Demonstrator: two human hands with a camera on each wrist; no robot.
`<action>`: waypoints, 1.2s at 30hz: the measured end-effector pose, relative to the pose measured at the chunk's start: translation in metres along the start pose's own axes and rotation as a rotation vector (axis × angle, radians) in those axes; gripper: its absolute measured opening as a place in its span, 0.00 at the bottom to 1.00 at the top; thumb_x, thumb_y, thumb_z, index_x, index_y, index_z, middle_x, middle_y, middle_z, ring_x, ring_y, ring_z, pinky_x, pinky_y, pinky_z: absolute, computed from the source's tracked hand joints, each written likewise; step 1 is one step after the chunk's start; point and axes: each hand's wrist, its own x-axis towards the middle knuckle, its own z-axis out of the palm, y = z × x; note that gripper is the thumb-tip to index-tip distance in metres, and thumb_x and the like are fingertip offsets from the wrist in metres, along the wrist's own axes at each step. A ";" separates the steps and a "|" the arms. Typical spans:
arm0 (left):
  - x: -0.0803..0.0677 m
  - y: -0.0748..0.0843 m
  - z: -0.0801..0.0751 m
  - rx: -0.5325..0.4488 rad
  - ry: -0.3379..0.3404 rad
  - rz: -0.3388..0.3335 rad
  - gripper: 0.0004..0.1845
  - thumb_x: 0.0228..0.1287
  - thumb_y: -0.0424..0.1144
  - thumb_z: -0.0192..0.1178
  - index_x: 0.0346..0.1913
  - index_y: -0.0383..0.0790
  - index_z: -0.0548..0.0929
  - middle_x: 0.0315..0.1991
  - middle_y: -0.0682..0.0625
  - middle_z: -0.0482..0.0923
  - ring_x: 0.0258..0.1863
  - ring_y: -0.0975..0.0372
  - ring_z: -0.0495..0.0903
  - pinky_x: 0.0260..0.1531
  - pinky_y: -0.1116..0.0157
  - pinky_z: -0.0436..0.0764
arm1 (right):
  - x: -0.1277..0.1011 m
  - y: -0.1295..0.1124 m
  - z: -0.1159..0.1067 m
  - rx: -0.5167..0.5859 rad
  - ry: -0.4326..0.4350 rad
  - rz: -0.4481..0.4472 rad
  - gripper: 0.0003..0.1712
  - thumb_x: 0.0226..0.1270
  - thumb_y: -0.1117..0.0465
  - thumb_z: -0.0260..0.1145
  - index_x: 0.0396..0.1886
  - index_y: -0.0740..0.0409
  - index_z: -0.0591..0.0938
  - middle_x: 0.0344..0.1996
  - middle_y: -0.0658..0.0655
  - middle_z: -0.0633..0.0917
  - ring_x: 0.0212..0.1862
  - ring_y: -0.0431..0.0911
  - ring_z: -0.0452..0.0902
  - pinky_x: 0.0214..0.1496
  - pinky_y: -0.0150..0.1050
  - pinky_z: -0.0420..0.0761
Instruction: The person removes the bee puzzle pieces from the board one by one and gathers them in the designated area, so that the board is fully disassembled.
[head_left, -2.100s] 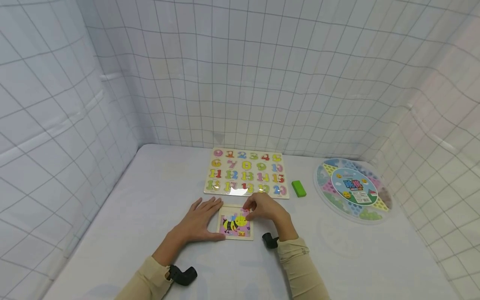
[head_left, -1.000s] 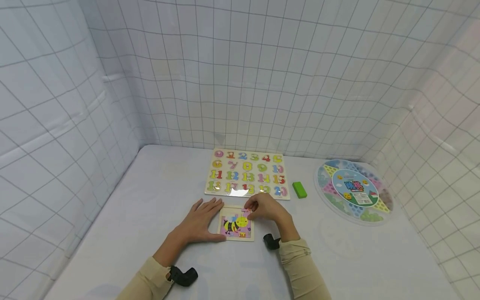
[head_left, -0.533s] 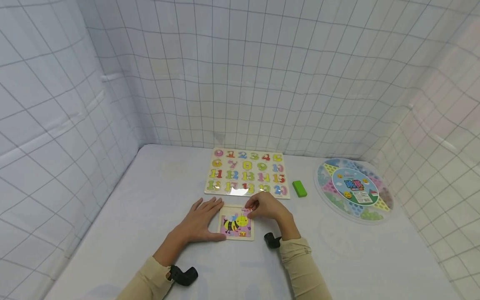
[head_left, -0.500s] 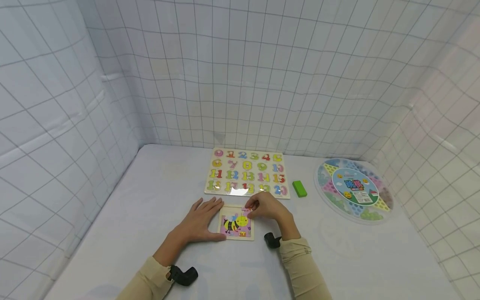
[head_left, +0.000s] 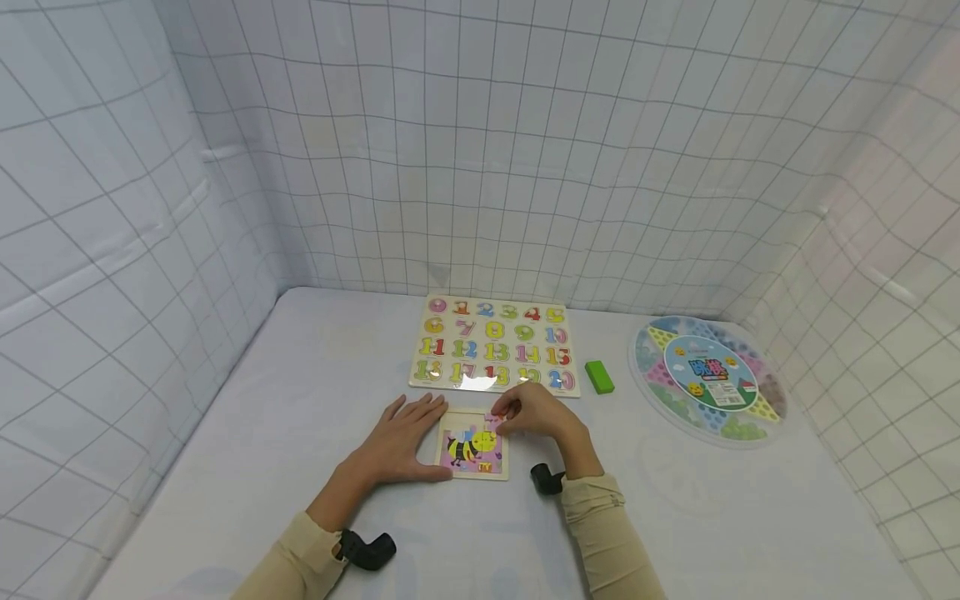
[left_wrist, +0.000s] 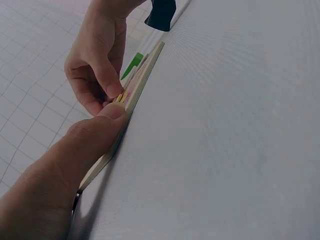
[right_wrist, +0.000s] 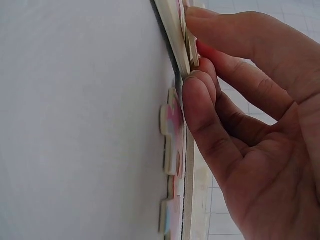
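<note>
A small square bee puzzle board lies on the table near me. My left hand lies flat on the table at the board's left side, and its thumb presses against the board's edge. My right hand is at the board's upper right corner, with thumb and fingers pinching a pink puzzle piece. In the right wrist view the fingers curl round that piece at the board's rim, and other pieces show edge-on.
A number puzzle board lies just beyond the hands. A green block sits to its right, and a round plastic game box farther right. Gridded cloth walls enclose the table on three sides.
Hardly anything differs. My right forearm has drifted slightly to the right while the fingers stay on the piece. The left hand has not moved.
</note>
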 end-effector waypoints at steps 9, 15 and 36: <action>-0.001 0.000 0.000 0.000 -0.010 -0.006 0.58 0.38 0.83 0.43 0.70 0.49 0.57 0.71 0.54 0.54 0.71 0.58 0.51 0.69 0.48 0.46 | 0.001 0.002 0.002 0.014 -0.006 -0.003 0.11 0.45 0.60 0.74 0.33 0.51 0.85 0.26 0.47 0.83 0.29 0.40 0.75 0.31 0.32 0.77; -0.001 -0.001 0.000 -0.012 -0.005 -0.004 0.58 0.38 0.82 0.45 0.70 0.49 0.56 0.71 0.54 0.54 0.72 0.58 0.51 0.69 0.49 0.45 | 0.001 0.003 0.002 0.015 -0.006 -0.011 0.11 0.46 0.60 0.74 0.33 0.51 0.85 0.26 0.47 0.82 0.29 0.40 0.75 0.31 0.32 0.77; -0.001 0.000 0.001 0.007 0.009 0.006 0.58 0.38 0.82 0.44 0.70 0.48 0.57 0.71 0.54 0.55 0.71 0.58 0.52 0.69 0.49 0.47 | -0.033 0.034 -0.025 -0.011 0.051 0.012 0.11 0.46 0.62 0.73 0.32 0.51 0.85 0.28 0.46 0.83 0.30 0.40 0.75 0.33 0.31 0.77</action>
